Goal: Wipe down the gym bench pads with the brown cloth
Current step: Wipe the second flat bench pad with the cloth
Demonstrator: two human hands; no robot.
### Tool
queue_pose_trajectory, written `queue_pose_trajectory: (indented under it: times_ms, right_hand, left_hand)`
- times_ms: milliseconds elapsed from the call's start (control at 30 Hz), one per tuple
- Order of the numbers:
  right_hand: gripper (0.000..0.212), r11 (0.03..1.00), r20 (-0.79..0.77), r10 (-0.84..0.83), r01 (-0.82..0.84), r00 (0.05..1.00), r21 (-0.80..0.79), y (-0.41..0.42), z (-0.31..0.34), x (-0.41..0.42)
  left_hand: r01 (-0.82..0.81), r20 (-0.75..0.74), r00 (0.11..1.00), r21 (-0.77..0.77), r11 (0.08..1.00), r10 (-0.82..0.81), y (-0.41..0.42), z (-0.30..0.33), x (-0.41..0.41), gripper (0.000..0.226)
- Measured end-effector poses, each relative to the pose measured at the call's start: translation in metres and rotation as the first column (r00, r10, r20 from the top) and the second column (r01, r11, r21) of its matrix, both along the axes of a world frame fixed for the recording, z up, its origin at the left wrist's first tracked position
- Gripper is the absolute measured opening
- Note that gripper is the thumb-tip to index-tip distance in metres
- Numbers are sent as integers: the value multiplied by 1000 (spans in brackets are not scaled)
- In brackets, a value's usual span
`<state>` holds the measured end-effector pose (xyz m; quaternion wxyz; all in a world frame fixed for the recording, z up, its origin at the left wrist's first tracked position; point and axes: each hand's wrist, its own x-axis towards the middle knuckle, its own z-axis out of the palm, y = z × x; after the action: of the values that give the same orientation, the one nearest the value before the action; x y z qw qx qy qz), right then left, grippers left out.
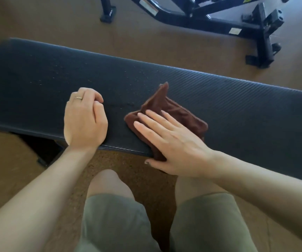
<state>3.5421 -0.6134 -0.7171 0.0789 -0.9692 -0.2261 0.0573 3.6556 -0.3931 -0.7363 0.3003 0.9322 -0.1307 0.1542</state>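
A long black bench pad [237, 99] runs across the view from left to right, with small droplets scattered on its left half. The crumpled brown cloth [172, 108] lies on the pad near its front edge. My right hand [172, 142] presses flat on the cloth with straight fingers, its thumb hanging over the pad's front edge. My left hand [84, 115] rests on the pad to the left of the cloth with its fingers curled under, holding nothing.
A second black gym frame [263, 33] stands on the brown carpet beyond the pad at the upper right. The bench's own black leg [42, 150] shows below the pad at the left. My knees in green shorts are close to the front edge.
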Motion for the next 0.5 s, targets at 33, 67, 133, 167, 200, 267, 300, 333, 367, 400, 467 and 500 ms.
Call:
queue_pose_trajectory:
  times_ms: [33,67,133,167,200,267,300,333,367,400,467,500]
  right_hand:
    - [90,999,25,30,-31,999,31,18,-2,14]
    - [88,996,48,54,-57,997,69,35,-4,27]
    - [89,988,76,68,-77,995,133,60,-7,46]
    - [91,986,86,65,-77,994,147,64,-9,51]
    - [93,985,91,64,-78,994,155,63,-9,50]
    - [98,985,70,52,-63,996,159,43,-9,36]
    - [99,987,54,41,-48,998,151,28,-10,23]
    - [99,991,53,30,-37,998,131,10,-11,9]
    - [99,995,63,19,-24,998,94,-8,-11,-6]
    - [98,998,69,13,-16,998,54,-27,-12,-20]
    - [91,999,62,34,-35,997,12,-51,-9,-34]
    - [86,998,43,53,-54,998,20,-54,-6,-31]
  left_hand:
    - [-15,-5,1000,-11,1000,15,1,-1,0,28]
    - [-35,-14,999,-26,999,34,2,-2,0,28]
    - [-70,-38,997,-62,996,68,3,-1,-2,29]
    - [-78,-40,996,-65,995,75,3,-1,-2,29]
    - [-79,-38,996,-53,995,77,3,-1,-2,29]
    - [-68,-35,997,-18,998,68,3,-1,-3,27]
    - [-66,-35,997,-3,998,66,3,0,-3,25]
    - [-70,-37,997,8,998,70,3,1,-3,24]
    - [-75,-42,996,10,997,75,3,1,-3,23]
    - [-80,-46,996,9,997,80,3,1,-2,22]
    - [-85,-50,995,12,996,85,2,1,-3,22]
    - [-88,-48,995,16,996,88,1,0,-4,22]
